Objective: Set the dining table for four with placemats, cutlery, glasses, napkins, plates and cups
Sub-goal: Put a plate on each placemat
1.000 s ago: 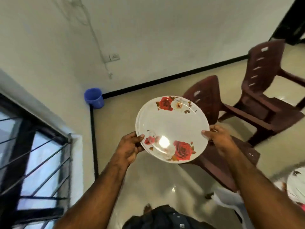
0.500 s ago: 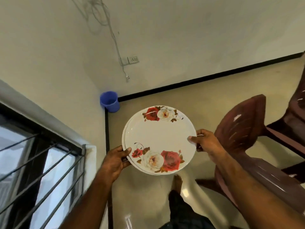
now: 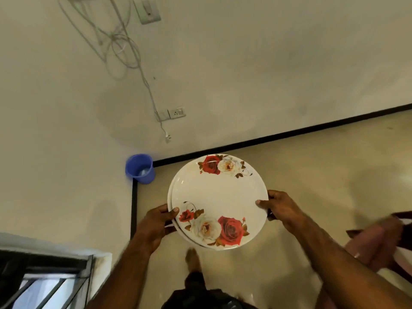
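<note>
Presently, plates [image 3: 217, 197]: rose-printed stack of at least two, carried level at waist height above the floor, left hand [image 3: 153, 228] and right hand [image 3: 282, 208] clamped on opposite rims, thumbs on top; likely stiff, glossy, slippery, chippable, best gripped at both edges.

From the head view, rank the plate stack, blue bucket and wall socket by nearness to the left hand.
1. Plate stack: gripped at its left rim by the left hand.
2. Blue bucket: up-left, in the floor corner.
3. Wall socket: higher on the wall, farthest.
</note>
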Demonstrator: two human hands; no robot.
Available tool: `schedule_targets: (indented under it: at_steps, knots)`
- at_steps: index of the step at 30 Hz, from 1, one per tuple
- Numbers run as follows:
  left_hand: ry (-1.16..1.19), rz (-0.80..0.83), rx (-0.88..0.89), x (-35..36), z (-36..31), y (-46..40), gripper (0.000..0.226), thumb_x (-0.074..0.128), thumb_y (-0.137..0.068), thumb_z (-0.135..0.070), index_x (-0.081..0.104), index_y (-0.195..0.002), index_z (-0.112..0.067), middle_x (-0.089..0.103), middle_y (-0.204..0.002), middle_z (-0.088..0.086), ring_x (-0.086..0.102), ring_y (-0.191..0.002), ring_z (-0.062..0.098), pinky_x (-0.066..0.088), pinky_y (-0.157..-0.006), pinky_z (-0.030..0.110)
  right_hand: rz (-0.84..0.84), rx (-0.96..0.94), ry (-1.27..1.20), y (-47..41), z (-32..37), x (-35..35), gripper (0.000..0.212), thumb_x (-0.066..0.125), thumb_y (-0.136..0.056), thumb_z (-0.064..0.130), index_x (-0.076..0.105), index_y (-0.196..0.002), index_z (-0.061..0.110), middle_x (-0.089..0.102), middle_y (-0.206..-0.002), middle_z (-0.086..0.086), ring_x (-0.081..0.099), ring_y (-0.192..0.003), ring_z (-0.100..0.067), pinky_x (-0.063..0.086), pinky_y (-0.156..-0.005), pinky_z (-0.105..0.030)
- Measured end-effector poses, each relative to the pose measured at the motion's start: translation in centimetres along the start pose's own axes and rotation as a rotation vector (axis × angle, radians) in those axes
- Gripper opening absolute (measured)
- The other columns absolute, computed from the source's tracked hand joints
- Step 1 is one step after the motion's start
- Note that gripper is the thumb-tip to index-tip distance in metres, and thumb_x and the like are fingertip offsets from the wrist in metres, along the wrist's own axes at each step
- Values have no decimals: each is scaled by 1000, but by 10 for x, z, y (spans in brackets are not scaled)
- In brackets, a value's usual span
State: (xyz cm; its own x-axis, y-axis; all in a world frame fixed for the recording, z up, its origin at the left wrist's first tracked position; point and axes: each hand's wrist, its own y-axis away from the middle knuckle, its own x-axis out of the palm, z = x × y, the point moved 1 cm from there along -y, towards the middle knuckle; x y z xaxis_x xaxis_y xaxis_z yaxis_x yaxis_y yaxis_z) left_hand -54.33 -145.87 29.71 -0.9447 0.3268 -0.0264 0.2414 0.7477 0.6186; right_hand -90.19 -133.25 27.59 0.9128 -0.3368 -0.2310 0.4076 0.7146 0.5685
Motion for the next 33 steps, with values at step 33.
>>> schedule_targets:
  at_steps: [33]
  knots:
    - [-577, 681, 80, 664, -357, -439, 23, 63, -104, -16, 75, -122, -9, 79, -111, 15, 76, -103, 38, 60, -95, 57, -696, 186, -592, -294, 56, -500, 25, 84, -84, 11, 80, -108, 19, 81, -96, -2, 76, -95, -33, 61, -89, -49]
